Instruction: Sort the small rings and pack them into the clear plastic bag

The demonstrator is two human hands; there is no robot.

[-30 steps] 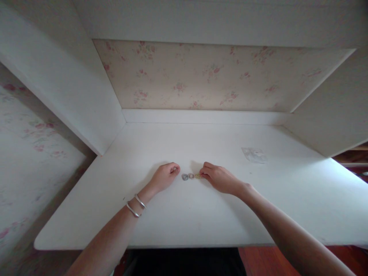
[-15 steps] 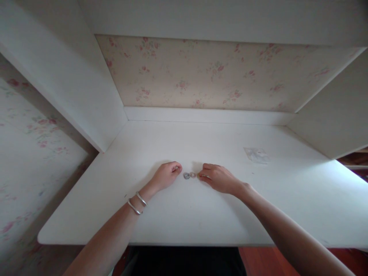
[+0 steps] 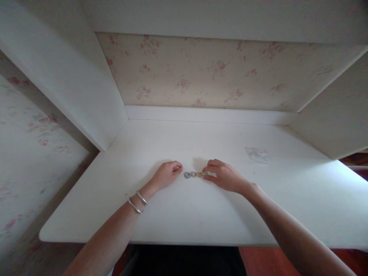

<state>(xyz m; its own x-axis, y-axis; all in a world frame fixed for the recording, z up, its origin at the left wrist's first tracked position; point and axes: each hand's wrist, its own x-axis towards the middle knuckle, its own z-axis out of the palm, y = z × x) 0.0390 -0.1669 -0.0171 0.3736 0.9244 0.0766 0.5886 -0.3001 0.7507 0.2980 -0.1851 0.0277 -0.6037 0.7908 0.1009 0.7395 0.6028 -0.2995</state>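
I see row of small rings (image 3: 196, 174) on white desk (image 3: 184, 214), mid-desk, between hands. Right hand (image 3: 225, 177): fingertips pinched at right end of row, on fourth ring; contact too small to confirm. Left hand (image 3: 167, 174): loose fist, resting just left of row, apart. Clear plastic bag (image 3: 257, 155) lies well right.
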